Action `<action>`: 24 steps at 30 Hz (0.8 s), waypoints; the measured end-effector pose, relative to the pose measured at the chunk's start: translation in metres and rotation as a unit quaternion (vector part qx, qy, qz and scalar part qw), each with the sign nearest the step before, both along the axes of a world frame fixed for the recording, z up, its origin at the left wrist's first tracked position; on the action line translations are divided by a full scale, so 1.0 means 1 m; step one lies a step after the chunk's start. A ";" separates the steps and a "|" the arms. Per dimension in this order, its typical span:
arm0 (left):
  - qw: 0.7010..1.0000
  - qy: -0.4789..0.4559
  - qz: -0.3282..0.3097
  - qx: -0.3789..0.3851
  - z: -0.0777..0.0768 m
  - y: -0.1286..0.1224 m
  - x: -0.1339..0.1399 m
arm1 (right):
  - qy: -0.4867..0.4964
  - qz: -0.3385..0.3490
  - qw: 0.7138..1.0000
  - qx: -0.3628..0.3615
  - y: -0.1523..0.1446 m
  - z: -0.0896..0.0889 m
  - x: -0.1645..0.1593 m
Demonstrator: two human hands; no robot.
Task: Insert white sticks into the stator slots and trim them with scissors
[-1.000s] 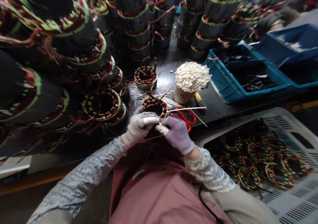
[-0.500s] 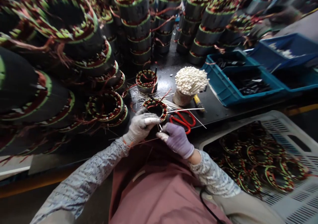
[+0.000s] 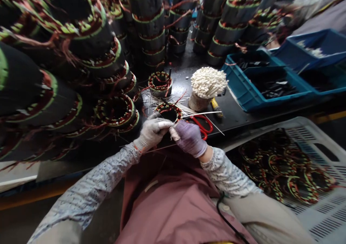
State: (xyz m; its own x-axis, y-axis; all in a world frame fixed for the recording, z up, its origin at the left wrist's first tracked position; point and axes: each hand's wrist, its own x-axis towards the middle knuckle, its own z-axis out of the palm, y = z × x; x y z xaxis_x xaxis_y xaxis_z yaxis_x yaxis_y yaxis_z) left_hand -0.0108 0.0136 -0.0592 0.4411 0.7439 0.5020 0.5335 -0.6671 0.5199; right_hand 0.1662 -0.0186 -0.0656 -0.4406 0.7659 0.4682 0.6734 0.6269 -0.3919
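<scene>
A small wire-wound motor stator, with red windings and green insulation at its rim, stands at the table's front edge. My left hand, in a pale glove, is closed at the stator's near left side, fingers curled against it. My right hand, in a purple glove with white-covered fingertips, is pinched close to the left fingertips at the near rim. A white strand sticks out rightward from beside the stator above my right hand. The part in the right fingers is mostly hidden. Red-handled scissors lie just beyond the right hand.
Stacked stators crowd the left and back. A cup of white sticks stands behind the scissors, near loose pale strands and another stator. Blue bins and a white crate of wound stators are on the right.
My right hand has moved left and slightly up, closing against the left fingertips. The short white piece seen between the hands is now covered. My left hand has barely moved.
</scene>
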 end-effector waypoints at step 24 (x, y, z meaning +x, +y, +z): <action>0.873 0.471 -0.119 0.035 0.053 0.010 -0.038 | 0.223 -0.255 0.937 0.091 0.091 0.019 0.098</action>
State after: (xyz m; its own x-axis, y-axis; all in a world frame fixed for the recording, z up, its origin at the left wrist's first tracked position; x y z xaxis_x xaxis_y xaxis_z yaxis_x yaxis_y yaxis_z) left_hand -0.0492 0.0232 -0.0066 0.8206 0.5572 -0.1269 0.5446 -0.8298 -0.1218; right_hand 0.2641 0.0720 -0.0462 0.2306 0.7138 0.6613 0.6986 0.3516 -0.6231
